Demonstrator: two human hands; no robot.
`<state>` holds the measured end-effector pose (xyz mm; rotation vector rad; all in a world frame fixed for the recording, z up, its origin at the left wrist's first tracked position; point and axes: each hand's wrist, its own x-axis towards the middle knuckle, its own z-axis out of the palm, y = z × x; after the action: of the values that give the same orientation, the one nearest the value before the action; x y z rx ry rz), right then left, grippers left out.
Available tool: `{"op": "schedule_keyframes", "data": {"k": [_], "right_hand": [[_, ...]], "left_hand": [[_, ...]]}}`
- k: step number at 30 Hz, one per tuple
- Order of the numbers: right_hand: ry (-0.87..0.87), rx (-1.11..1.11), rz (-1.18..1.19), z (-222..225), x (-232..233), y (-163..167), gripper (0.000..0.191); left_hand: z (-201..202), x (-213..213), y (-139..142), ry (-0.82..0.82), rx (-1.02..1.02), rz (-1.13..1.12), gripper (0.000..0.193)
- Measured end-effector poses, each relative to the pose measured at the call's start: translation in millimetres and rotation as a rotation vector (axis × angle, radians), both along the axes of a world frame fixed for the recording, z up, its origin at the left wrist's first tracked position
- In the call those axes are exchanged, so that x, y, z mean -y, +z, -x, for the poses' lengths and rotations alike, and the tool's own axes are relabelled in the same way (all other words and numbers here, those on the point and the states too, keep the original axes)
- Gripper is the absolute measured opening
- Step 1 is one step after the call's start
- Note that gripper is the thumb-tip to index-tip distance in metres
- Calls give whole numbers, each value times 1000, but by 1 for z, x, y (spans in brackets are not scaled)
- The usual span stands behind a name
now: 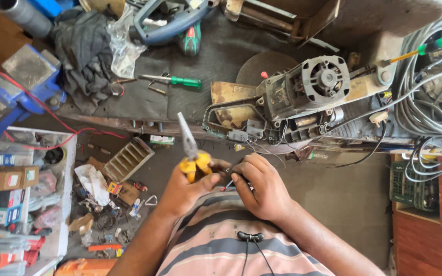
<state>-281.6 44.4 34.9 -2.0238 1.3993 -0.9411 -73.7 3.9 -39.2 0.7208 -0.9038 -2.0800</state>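
My left hand (pixel 182 191) grips long-nose pliers (pixel 190 151) by their yellow handles, the steel jaws pointing up and away from me. My right hand (pixel 262 186) is closed beside it, pinching thin wires (pixel 229 184) between the fingertips; a red strand shows between the two hands. Both hands are held close together above my striped shirt, just in front of the bench edge. On the bench ahead lies an opened power tool (pixel 287 105) with its grey motor and fan housing exposed and loose wires hanging from it.
A green-handled screwdriver (pixel 172 80) lies on the dark bench. A blue vise (pixel 11 89) stands at the left, a dark rag (pixel 85 53) behind it. Coiled grey cable (pixel 428 102) fills the right. Boxes (pixel 3 179) and small scrap litter the floor at left.
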Motion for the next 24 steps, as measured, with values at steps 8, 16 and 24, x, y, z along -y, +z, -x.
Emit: {"op": "schedule_keyframes", "data": {"k": [8, 16, 24], "right_hand": [[67, -7, -35, 0, 1, -2, 7], [57, 25, -62, 0, 1, -7, 7], [4, 79, -106, 6, -3, -8, 6]], "left_hand": [[3, 1, -1, -9, 110, 44, 42], [26, -10, -15, 287, -110, -122, 38], [2, 10, -16, 524, 211, 126, 14]]}}
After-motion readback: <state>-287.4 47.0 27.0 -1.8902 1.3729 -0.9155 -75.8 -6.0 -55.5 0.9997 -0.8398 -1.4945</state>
